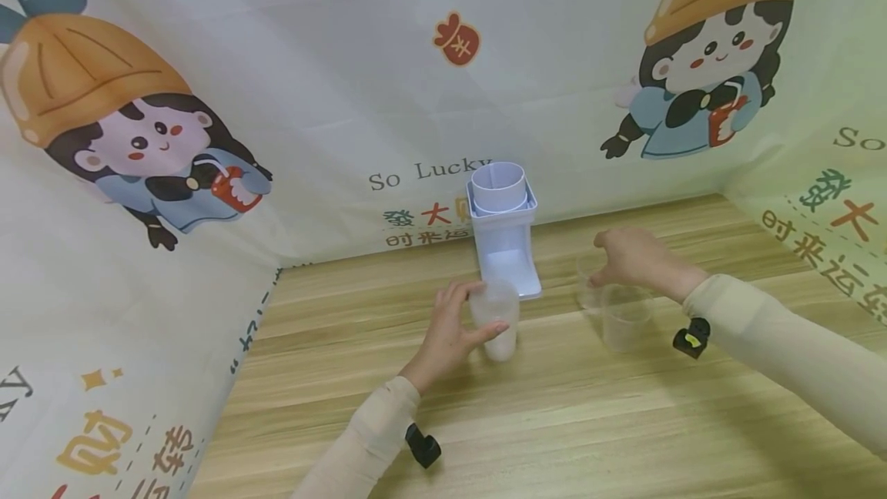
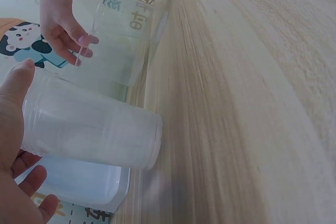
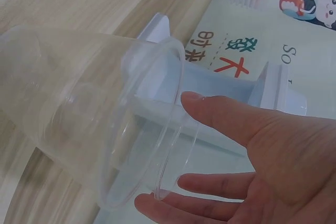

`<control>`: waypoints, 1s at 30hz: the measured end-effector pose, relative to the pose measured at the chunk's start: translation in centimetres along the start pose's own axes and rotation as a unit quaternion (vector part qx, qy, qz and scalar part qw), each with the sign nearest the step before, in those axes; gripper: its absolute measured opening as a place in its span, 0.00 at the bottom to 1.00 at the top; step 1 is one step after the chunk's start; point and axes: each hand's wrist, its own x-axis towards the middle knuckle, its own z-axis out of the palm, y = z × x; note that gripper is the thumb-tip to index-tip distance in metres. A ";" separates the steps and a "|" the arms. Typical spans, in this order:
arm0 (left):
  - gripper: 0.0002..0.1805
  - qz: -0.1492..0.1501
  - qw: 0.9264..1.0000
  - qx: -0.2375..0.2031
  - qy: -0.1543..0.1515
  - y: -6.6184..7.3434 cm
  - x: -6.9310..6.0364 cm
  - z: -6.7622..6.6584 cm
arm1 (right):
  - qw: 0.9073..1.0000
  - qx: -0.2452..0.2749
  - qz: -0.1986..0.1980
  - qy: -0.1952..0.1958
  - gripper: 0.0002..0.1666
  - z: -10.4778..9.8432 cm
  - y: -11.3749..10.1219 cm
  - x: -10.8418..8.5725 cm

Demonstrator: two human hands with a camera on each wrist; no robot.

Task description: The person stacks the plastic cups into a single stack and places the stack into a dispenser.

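Observation:
My left hand [image 1: 450,333] grips a stack of clear plastic cups [image 1: 502,341], thumb across the near side and fingers on the far side. The stack stands upright on the wooden table. Further right, my right hand [image 1: 634,260] holds a clear plastic cup [image 1: 587,295] near its rim between thumb and fingers. Another clear plastic cup [image 1: 627,322] stands just in front of it. In the right wrist view, the two cups overlap, and the thumb [image 3: 220,116] touches the rim of the held cup [image 3: 176,156].
Behind the stack is a pale plastic stand [image 1: 509,252] with a round tube [image 1: 499,187] on top, close to the back cloth. Printed cloth [image 1: 333,83] surrounds the wooden table [image 1: 540,437] at the back and sides. Each sleeve carries a small black wrist device [image 1: 423,447].

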 end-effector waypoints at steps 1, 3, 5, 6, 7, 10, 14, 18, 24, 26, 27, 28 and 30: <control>0.39 0.000 1.000 0.000 0.000 0.0 0.0 0.0 | 1.000 0.002 0.001 -0.001 0.43 0.0 0.0 0.0; 0.39 -0.001 1.000 0.000 -0.001 0.0 0.0 0.0 | 1.000 0.008 0.001 0.000 0.43 0.1 -0.1 0.0; 0.39 -0.001 1.000 0.001 -0.002 0.0 0.0 0.0 | 1.000 0.012 -0.001 0.003 0.43 0.1 -0.2 0.0; 0.39 -0.002 1.000 0.002 -0.002 0.0 0.0 0.0 | 1.000 0.014 -0.003 0.004 0.43 0.1 -0.3 0.0; 0.39 -0.003 1.000 0.002 -0.003 0.0 0.0 0.0 | 1.000 0.015 -0.005 0.006 0.43 0.0 -0.3 0.1; 0.39 -0.008 1.000 0.000 -0.006 0.1 0.0 0.0 | 1.000 0.017 -0.010 0.007 0.42 -0.1 -0.6 0.1; 0.39 -0.012 1.000 -0.001 -0.008 0.2 0.0 -0.1 | 1.000 0.023 -0.014 -0.002 0.42 0.0 -0.9 0.3; 0.39 -0.016 1.000 -0.002 -0.010 0.2 0.0 -0.1 | 0.999 0.031 -0.014 -0.017 0.42 0.2 -1.3 0.3; 0.39 -0.011 1.000 0.000 -0.008 0.1 0.0 -0.1 | 0.998 0.043 -0.027 -0.028 0.41 0.3 -2.3 -0.2; 0.39 -0.009 1.000 -0.002 -0.007 0.1 0.0 0.0 | 0.998 0.044 -0.034 -0.030 0.41 0.4 -2.6 -0.3; 0.39 -0.010 1.000 -0.005 -0.007 0.1 0.0 0.0 | 0.998 0.044 -0.037 -0.030 0.41 0.5 -2.7 -0.4; 0.39 -0.010 1.000 -0.006 -0.007 0.1 0.0 0.0 | 0.998 0.044 -0.041 -0.029 0.41 0.6 -2.8 -0.4; 0.39 -0.007 1.000 -0.007 -0.006 0.1 0.0 0.0 | 0.998 0.043 -0.049 -0.025 0.41 0.9 -3.1 -0.5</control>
